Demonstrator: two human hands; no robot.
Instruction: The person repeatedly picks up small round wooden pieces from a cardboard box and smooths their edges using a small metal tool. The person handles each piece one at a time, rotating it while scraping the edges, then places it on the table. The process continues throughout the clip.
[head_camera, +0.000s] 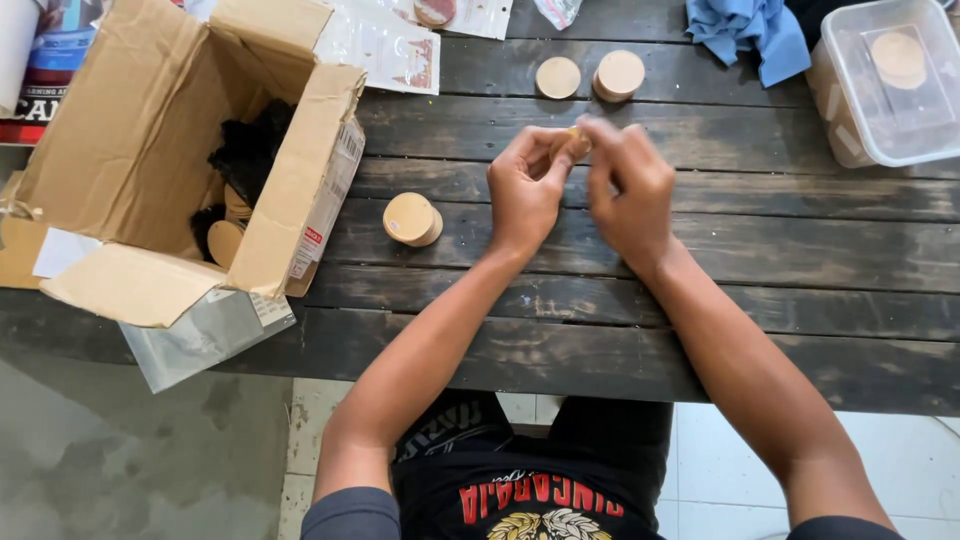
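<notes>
pinching a small tan piece (577, 138) between the fingertips of both hands, i am holding it just above the tabletop (700, 250), which is made of dark, weathered wooden planks with rough grain and pale scuffs. my left hand (527, 185) is curling closed around the piece from the left, thumb and fingers meeting on it, while my right hand (630, 185) is closing on it from the right, fingers bunched at the tip. the piece is mostly hidden, so i cannot tell its full shape.

a round, smooth, light wooden disc-shaped jar (411, 219) is lying on its side near my left hand. two more round wooden pieces are sitting beyond my hands: a flat lid (558, 77) and just beside it a thicker puck (619, 75).

at the left, an open cardboard box (150, 140) with creased flaps is holding dark shredded filler (250, 145) and more round wooden pieces (226, 240). at the far right, a clear plastic tub (890, 85) with a lid is showing a round tan disc inside. a crumpled blue cloth (745, 30) is lying next to it, and clear plastic bags (385, 45) are resting behind the box.
</notes>
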